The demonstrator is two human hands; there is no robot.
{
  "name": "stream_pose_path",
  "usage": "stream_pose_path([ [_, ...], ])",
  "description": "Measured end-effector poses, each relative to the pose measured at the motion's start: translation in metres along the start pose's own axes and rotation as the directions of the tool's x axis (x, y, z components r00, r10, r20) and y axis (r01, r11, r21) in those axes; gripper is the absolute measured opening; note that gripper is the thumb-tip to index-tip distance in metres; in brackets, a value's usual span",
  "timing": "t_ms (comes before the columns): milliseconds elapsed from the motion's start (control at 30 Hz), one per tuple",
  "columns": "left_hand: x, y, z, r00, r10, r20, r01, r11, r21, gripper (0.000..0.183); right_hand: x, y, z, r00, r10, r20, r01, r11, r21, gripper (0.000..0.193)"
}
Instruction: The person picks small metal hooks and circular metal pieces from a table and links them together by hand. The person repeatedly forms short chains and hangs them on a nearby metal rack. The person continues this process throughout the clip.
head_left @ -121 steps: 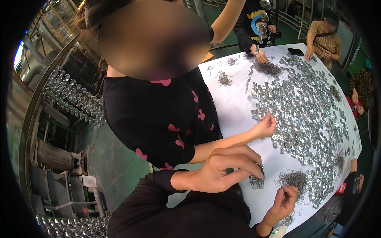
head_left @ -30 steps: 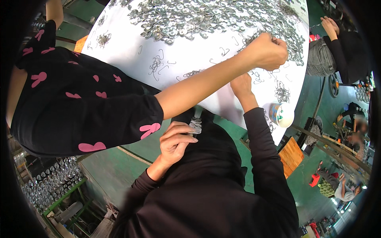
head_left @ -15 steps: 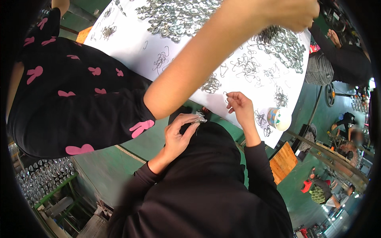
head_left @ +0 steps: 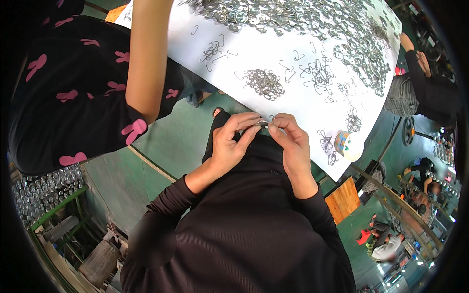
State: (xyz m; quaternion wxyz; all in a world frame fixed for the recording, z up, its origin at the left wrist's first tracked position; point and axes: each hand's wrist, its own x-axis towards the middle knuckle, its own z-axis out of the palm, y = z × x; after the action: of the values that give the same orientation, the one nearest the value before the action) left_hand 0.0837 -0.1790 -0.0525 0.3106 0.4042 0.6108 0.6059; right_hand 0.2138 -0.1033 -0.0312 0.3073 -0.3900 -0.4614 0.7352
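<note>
My left hand (head_left: 230, 141) pinches a small shiny metal disc (head_left: 263, 124) by its edge, above my lap and just off the table's near edge. Closed against the disc's other side, my right hand (head_left: 294, 144) holds a thin bent wire hook, mostly covered by the fingertips. Whether the hook passes through the disc cannot be made out. Beyond my hands, a tangled pile of wire hooks (head_left: 264, 84) lies on the white tabletop (head_left: 244, 53). Another heap of hooks (head_left: 318, 73) is farther right, and a wide spread of similar metal discs (head_left: 273, 17) covers the far side.
At the table's right corner stands a white tub (head_left: 350, 145) with a coloured pattern. A co-worker's bare arm (head_left: 149, 58) and black sleeve with pink shapes are close on my left. Another person (head_left: 422, 83) sits at the right. Racked shiny round parts (head_left: 46, 193) stand lower left.
My right hand has come down and left from the table edge with the hook, meeting the disc in my left hand. The co-worker's arm has drawn back left from across the table.
</note>
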Motion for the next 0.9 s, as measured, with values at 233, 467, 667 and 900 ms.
stream_pose_path([
  [233,0.007,-0.003,0.002,0.992,0.127,-0.016,-0.124,0.985,0.123,0.022,0.006,0.007,0.005,0.979,-0.200,-0.046,0.192,0.972,-0.138,0.005],
  [467,0.012,-0.010,-0.004,0.945,0.323,0.057,-0.327,0.912,0.247,0.029,0.010,0.020,0.003,0.957,-0.279,-0.077,0.256,0.940,-0.227,0.007],
  [667,0.043,-0.030,-0.021,0.965,0.251,0.080,-0.263,0.899,0.350,0.031,0.008,0.010,0.002,0.922,-0.385,0.024,0.361,0.838,-0.408,0.008],
  [900,0.206,-0.113,-0.025,0.947,0.319,-0.041,-0.165,0.590,0.791,0.017,0.003,0.007,0.003,0.924,-0.372,0.083,0.367,0.810,-0.457,0.010],
])
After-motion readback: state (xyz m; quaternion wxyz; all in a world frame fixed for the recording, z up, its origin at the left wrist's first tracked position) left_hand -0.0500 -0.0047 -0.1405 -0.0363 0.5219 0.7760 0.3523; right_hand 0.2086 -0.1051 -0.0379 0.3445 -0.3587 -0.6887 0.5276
